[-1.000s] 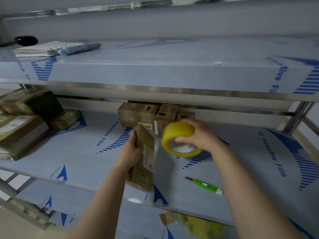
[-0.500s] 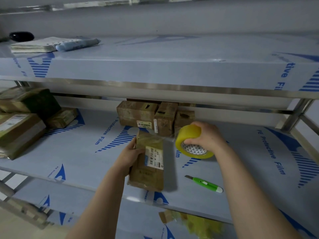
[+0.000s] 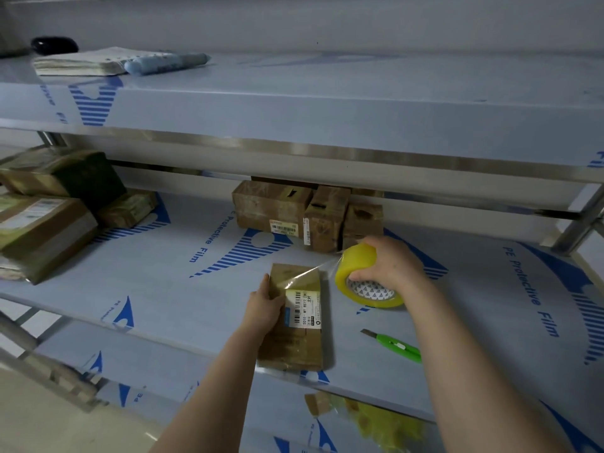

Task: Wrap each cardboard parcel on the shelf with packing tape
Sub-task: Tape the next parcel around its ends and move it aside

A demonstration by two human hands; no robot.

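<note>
Near the front of the shelf point(image 3: 157, 289) the parcel point(image 3: 299, 341), on edge a second ago, now lies flat, label up, with the left hand point(image 3: 264, 305) gripping its left side. Just right of it, the right hand point(image 3: 390, 264) holds the roll point(image 3: 358, 273), now drawn away so a clear strip point(image 3: 310, 273) stretches to the parcel's far end. I judge the wrap is under way. A knife point(image 3: 398, 348) lies near. Behind, three boxes point(image 3: 274, 207) wait, seemingly untaped. More are stacked at the left point(image 3: 42, 223), and papers point(image 3: 81, 62) sit on the upper shelf point(image 3: 327, 93).
</note>
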